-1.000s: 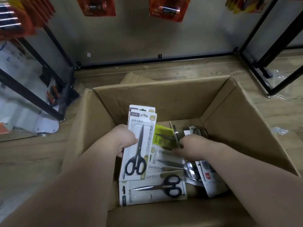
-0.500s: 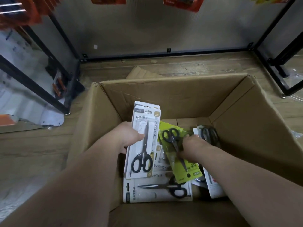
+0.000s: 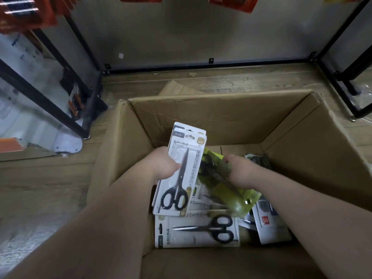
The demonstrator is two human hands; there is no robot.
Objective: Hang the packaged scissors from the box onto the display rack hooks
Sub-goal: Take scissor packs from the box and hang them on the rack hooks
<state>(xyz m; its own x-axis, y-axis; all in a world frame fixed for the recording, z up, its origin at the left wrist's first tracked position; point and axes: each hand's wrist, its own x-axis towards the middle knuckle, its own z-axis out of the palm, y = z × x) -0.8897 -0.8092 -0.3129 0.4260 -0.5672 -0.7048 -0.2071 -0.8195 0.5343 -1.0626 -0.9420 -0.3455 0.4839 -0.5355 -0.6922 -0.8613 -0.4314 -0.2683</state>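
- Head view showed the left hand (image 3: 163, 166) clasped on a white scissors pack (image 3: 181, 178). The thumb lay across its front and the fingers were hidden behind. A second card edge showed just behind the pack, so the hand probably held two at once.
- The right hand (image 3: 241, 174) gripped a green scissors pack (image 3: 225, 190), fingers curled over its upper part. The pack was tilted, with its lower end over the packs beneath.
- Risk: the stacked white cards were pinched only near one edge. They could have fanned apart or slid loose on the lift, since glossy card gives a thumb little hold.
- Risk: the green pack's low end could have caught on a neighbour and dragged it up the wall or tipped it out.
- Risk: with both hands full, neither was free to steady a hook or line up a hang hole, so a pack might have dropped at the rack.
- The cardboard box (image 3: 201, 113) stood open on the wooden floor (image 3: 40, 188), and both hands and their packs were inside it.
- Flat on its bottom lay another white pack (image 3: 197, 230) with black-handled scissors. More packs (image 3: 269, 224) were heaped to its right, partly hidden by the arm.
- Beyond the box ran the black rack frame (image 3: 201, 64). Orange packages (image 3: 231, 3) hung at the top edge, but their hooks could not be seen.
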